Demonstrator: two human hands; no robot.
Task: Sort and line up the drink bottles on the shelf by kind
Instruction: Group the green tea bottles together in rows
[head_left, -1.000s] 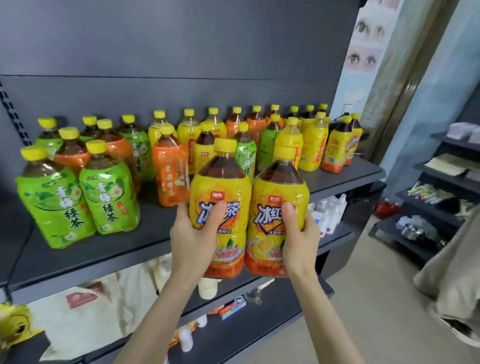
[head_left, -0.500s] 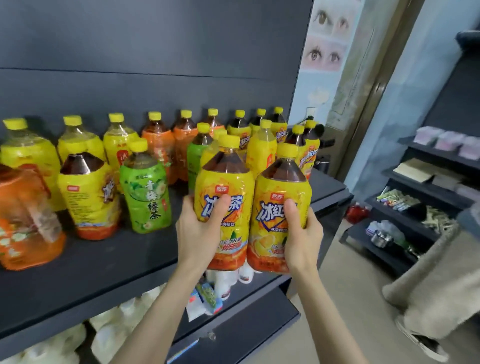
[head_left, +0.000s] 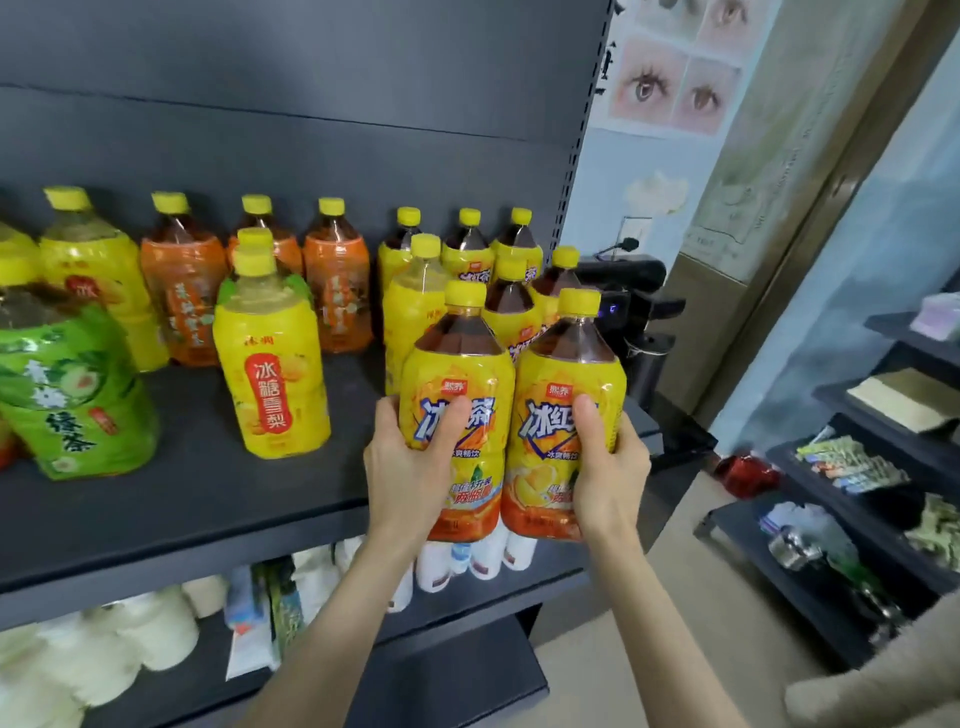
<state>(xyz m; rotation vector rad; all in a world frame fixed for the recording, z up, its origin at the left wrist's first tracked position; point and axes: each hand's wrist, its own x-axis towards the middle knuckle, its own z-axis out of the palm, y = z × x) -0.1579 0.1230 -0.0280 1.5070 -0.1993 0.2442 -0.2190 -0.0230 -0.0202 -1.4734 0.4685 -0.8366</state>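
My left hand (head_left: 410, 467) grips one yellow iced-tea bottle (head_left: 457, 374), and my right hand (head_left: 610, 467) grips a second one (head_left: 569, 379). Both bottles are upright, side by side, held at the front right edge of the dark shelf (head_left: 208, 499). Behind them stands a cluster of like iced-tea bottles (head_left: 511, 306). A yellow pear-drink bottle (head_left: 272, 364) stands alone mid-shelf. Orange-labelled bottles (head_left: 337, 291) line the back. A green-tea bottle (head_left: 67, 395) is at the left.
The shelf's right upright post (head_left: 576, 156) is close behind the cluster. A black machine (head_left: 634, 306) sits just right of the shelf. White bottles (head_left: 467, 561) stand on the lower shelf. A second dark rack (head_left: 883, 467) with goods is at the right.
I have carried both iced-tea bottles to the right along the shelf, and they now stand closer to the iced-tea cluster at the right end. The view shifted right too.
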